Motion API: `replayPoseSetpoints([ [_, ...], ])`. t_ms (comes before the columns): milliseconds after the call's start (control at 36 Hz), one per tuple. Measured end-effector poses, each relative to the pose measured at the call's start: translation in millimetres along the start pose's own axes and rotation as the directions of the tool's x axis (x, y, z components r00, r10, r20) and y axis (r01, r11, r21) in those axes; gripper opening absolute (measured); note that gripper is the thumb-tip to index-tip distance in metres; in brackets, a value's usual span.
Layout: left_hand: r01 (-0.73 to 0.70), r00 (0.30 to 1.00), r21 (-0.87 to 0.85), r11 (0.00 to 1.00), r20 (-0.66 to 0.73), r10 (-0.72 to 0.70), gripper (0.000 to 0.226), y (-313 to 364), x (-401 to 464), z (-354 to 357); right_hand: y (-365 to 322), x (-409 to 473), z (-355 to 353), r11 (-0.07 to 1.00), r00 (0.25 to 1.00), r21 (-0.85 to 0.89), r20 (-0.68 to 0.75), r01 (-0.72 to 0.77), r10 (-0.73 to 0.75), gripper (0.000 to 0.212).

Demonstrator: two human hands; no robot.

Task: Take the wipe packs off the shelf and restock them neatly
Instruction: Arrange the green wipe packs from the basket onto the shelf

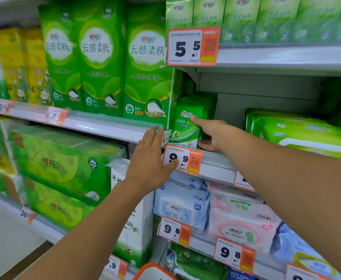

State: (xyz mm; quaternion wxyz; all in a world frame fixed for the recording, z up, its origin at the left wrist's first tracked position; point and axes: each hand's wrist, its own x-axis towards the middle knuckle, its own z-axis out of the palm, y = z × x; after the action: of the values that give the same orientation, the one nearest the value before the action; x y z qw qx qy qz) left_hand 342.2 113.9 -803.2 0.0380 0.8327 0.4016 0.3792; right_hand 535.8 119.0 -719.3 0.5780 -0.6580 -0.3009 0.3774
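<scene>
Right hand [211, 134]: reaches onto the shelf [216, 162], thumb on the front of the green wipe pack [185, 128], fingers curled round its right side and base, gripping it.
Left hand [151, 160]: open, fingers straight, palm toward the shelf edge, thumb over the 9.9 price tag [182, 159].
Green wipe pack: upright at the shelf's left end, just right of the left hand, more packs behind it.
Large wipe packs [299, 134]: lying flat, right of the right hand, apart from it.
Hanging tissue packs [145, 63]: upright, above the left hand.
Blue wipe pack [180, 207]: one shelf down, below both hands.
</scene>
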Motion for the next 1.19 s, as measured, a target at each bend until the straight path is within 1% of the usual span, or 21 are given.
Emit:
replayPoseSetpoints([
  [167, -0.046, 0.998, 0.025, 0.999, -0.040, 0.047, 0.092, -0.9, 2.7, 4.6, 8.0, 7.4, -4.6, 0.984, 0.983, -0.088, -0.087, 0.157, -0.164, 0.049],
  [250, -0.084, 0.989, 0.018, 0.996, -0.120, 0.085, 0.081, -0.4, -0.9, 6.9, 12.3, -6.1, -7.8, 0.876, 0.914, -0.359, -0.123, 0.323, -0.387, 0.053],
  [278, -0.122, 0.977, 0.018, 0.992, -0.175, 0.123, 0.071, 1.7, -5.2, 6.5, 17.3, -16.4, -9.4, 0.763, 0.830, -0.498, -0.139, 0.413, -0.540, 0.051],
  [333, -0.196, 0.937, 0.010, 0.981, -0.293, 0.190, 0.044, 5.2, -19.9, 8.0, 36.3, -50.4, -11.6, 0.451, 0.511, -0.621, -0.092, 0.641, -0.855, 0.034],
  [361, -0.193, 0.933, -0.014, 0.981, -0.311, 0.179, 0.033, 6.1, -32.6, 11.5, 52.7, -74.1, -11.1, 0.312, 0.342, -0.592, -0.064, 0.743, -0.937, 0.023],
  [389, -0.151, 0.952, -0.053, 0.987, -0.276, 0.130, 0.025, 6.2, -49.7, 18.1, 75.0, -96.0, -10.6, 0.215, 0.230, -0.530, -0.039, 0.820, -0.972, 0.015],
  [417, -0.078, 0.982, -0.090, 0.993, -0.180, 0.061, 0.020, 1.7, -70.4, 30.5, 102.8, -115.1, -9.2, 0.171, 0.188, -0.457, -0.008, 0.873, -0.982, 0.010],
  [444, 0.006, 0.999, -0.108, 0.994, -0.036, -0.010, 0.018, -2.8, -96.3, 43.1, 135.1, -133.1, -6.3, 0.195, 0.225, -0.395, 0.030, 0.898, -0.974, 0.009],
  [500, 0.136, 0.919, 0.011, 0.991, 0.372, -0.130, 0.023, -19.6, -156.2, 72.4, 215.2, -152.6, -2.0, 0.393, 0.466, -0.367, 0.134, 0.843, -0.875, 0.010],
  [528, 0.148, 0.796, 0.099, 0.984, 0.579, -0.178, 0.030, -29.2, -186.4, 83.5, 261.3, -154.0, -0.8, 0.515, 0.625, -0.405, 0.213, 0.756, -0.751, 0.009],
  [556, 0.132, 0.615, 0.193, 0.972, 0.753, -0.233, 0.043, -38.9, -219.1, 92.8, 304.3, -156.9, -1.1, 0.601, 0.772, -0.492, 0.309, 0.630, -0.555, 0.009],
  [583, 0.112, 0.445, 0.274, 0.955, 0.846, -0.295, 0.057, -50.4, -250.5, 100.5, 347.7, -158.1, -4.3, 0.613, 0.866, -0.613, 0.387, 0.498, -0.317, 0.012],
  [639, 0.095, 0.235, 0.393, 0.914, 0.884, -0.405, 0.068, -74.5, -306.2, 114.6, 419.6, -164.8, -17.5, 0.511, 0.897, -0.792, 0.434, 0.333, 0.088, 0.021],
  [694, 0.046, 0.148, 0.483, 0.874, 0.862, -0.484, 0.069, -89.8, -346.6, 128.7, 465.6, -179.2, -34.1, 0.410, 0.870, -0.876, 0.391, 0.252, 0.301, 0.031],
  [750, 0.041, 0.150, 0.543, 0.839, 0.827, -0.542, 0.075, -91.4, -373.2, 141.9, 498.3, -191.2, -49.3, 0.336, 0.861, -0.926, 0.306, 0.170, 0.406, 0.060],
  [806, 0.042, 0.239, 0.600, 0.799, 0.770, -0.591, 0.089, -85.9, -388.0, 151.0, 522.3, -198.9, -58.1, 0.353, 0.859, -0.932, 0.244, 0.080, 0.451, 0.107],
  [861, 0.051, 0.352, 0.641, 0.766, 0.706, -0.614, 0.089, -81.1, -388.9, 160.1, 535.9, -202.6, -61.9, 0.387, 0.842, -0.921, 0.182, -0.034, 0.509, 0.129],
  [917, 0.068, 0.398, 0.649, 0.757, 0.678, -0.617, 0.070, -83.4, -381.3, 171.8, 545.8, -201.7, -59.4, 0.468, 0.824, -0.864, 0.123, -0.185, 0.553, 0.131],
  [1000, 0.153, 0.319, 0.620, 0.769, 0.706, -0.632, 0.028, -85.4, -370.4, 185.2, 552.7, -194.7, -51.8, 0.575, 0.849, -0.739, 0.008, -0.352, 0.529, 0.125],
  [1111, 0.104, 0.241, 0.537, 0.837, 0.803, -0.545, 0.017, -76.3, -379.2, 189.7, 552.4, -188.6, -52.6, 0.447, 0.823, -0.824, -0.039, -0.347, 0.566, 0.105],
  [1194, 0.223, 0.229, 0.522, 0.823, 0.793, -0.565, 0.022, -73.1, -385.4, 193.7, 545.0, -183.0, -56.3, 0.435, 0.793, -0.850, 0.033, -0.298, 0.608, 0.092],
])
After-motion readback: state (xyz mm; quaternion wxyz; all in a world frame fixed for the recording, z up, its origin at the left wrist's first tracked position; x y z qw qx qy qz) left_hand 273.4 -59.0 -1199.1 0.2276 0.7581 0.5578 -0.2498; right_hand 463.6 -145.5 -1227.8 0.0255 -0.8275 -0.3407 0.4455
